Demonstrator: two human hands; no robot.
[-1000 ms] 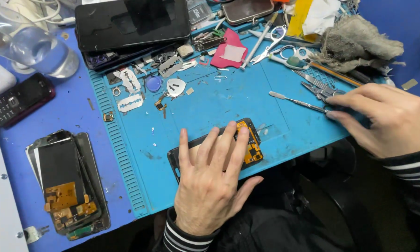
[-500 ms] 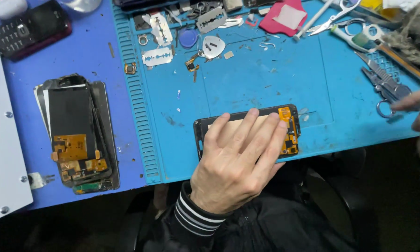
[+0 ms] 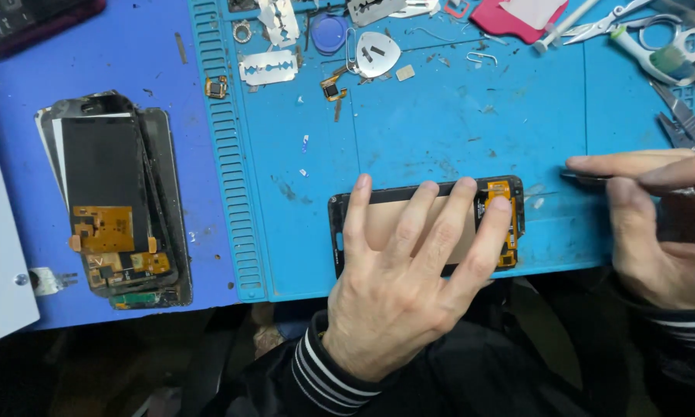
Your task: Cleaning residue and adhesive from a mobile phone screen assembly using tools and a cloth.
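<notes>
Left hand (image 3: 409, 286) flat and spread wide on phone screen (image 3: 428, 224), fingers (image 3: 449, 224) fanned across its back, pressing down, not gripping. Screen lying face down near front edge of blue mat (image 3: 440, 131), black frame, orange flex (image 3: 502, 220) at its right end, partly under the little finger.

Right hand (image 3: 660, 224) at right edge, closed in a pinch on thin metal tool (image 3: 594, 177), thumb and forefinger clamped along its shaft. Tool tip pointing left, just beside screen's right end, apart from it. Rest of tool hidden by fingers.

Striped cuffs on both wrists, dark sleeves below.

Left on blue desk (image 3: 93, 54): stack of old screens (image 3: 116, 201), dark, with orange flex at the lower part, off the mat. White panel (image 3: 0, 255) at far left edge. Dark keypad phone (image 3: 31, 19) at top left, cut off.

Top of mat: razor blades (image 3: 268, 69), blue disc (image 3: 329, 32), white pick (image 3: 377, 52), small orange part (image 3: 332, 86), pink pad (image 3: 517, 15), scissors (image 3: 656, 38), tweezers (image 3: 683, 120) at right. Mat scuffed, bits of debris scattered.
</notes>
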